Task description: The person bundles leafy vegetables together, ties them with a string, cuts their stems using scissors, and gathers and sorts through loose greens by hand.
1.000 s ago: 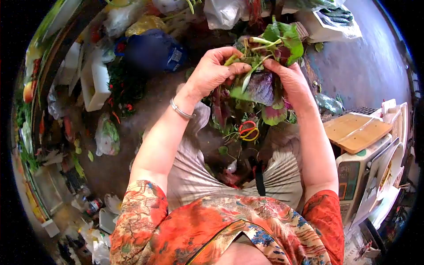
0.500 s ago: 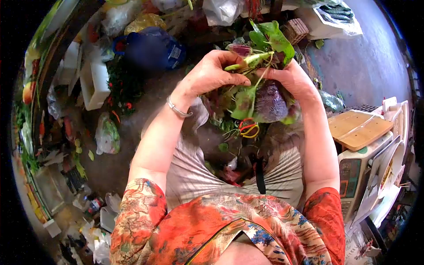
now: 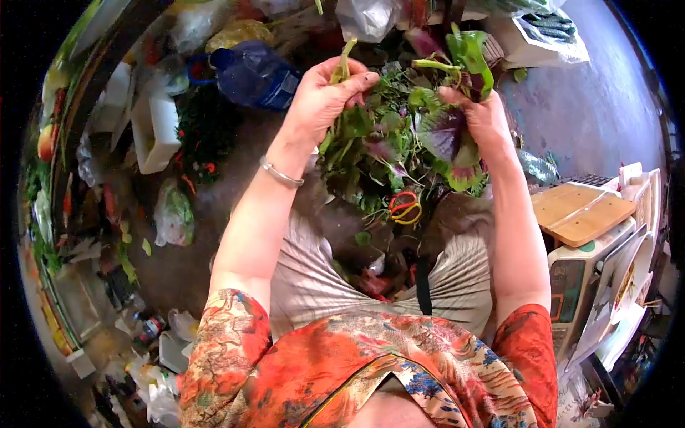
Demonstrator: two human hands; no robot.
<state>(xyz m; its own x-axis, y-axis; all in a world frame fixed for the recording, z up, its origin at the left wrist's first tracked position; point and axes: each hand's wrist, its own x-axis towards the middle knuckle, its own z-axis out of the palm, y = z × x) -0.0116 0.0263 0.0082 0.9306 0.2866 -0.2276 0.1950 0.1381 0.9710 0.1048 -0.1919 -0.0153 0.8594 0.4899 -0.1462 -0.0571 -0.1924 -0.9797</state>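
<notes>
Apart, left hand [image 3: 321, 100] around green stem [image 3: 347, 55], right hand [image 3: 486, 123] around leafy sprig [image 3: 468, 51]

The left hand [image 3: 325, 100] pinches a pale green stem [image 3: 347, 58]; the right hand [image 3: 488, 123] grips purple-and-green leaves [image 3: 439, 133]. Scissors [image 3: 405, 208] with red and yellow handles lie beside heaped greens [image 3: 378, 146].

Nothing really legible here tbh. The blue jug [image 3: 248, 75] has a pale label [image 3: 289, 84], but it's too small to read, and the whitish machine's dark panel [image 3: 567, 285] is just blur.
</notes>
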